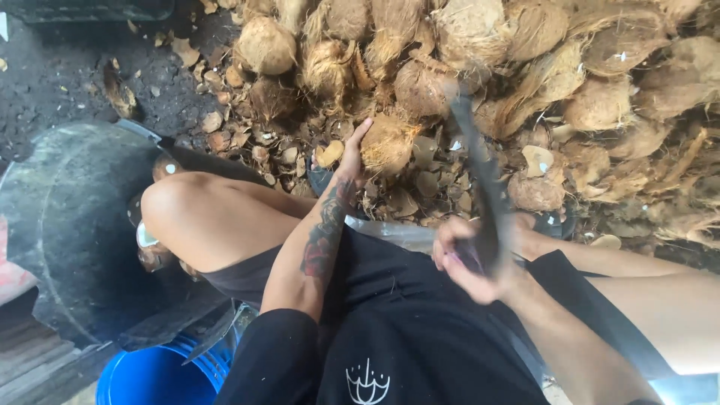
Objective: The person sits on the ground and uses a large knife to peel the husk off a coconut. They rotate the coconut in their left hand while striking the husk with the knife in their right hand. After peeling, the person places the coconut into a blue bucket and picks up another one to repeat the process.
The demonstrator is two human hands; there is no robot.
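Note:
My left hand (352, 154) rests on a brown, fibrous coconut (386, 142) on the ground in front of my knees, fingers against its left side. My right hand (469, 259) is closed around the handle of a long dark blade (476, 161), which is motion-blurred and points up toward the coconut pile. The blade's tip lies near the coconuts just right of the one I hold. I sit with both knees spread, and my left forearm bears a tattoo.
A heap of husked coconuts (480, 45) fills the top and right. Shell chips and husk scraps (247, 135) litter the dark ground. A large dark tub (67, 217) stands at my left, with a blue bucket (157, 375) below it.

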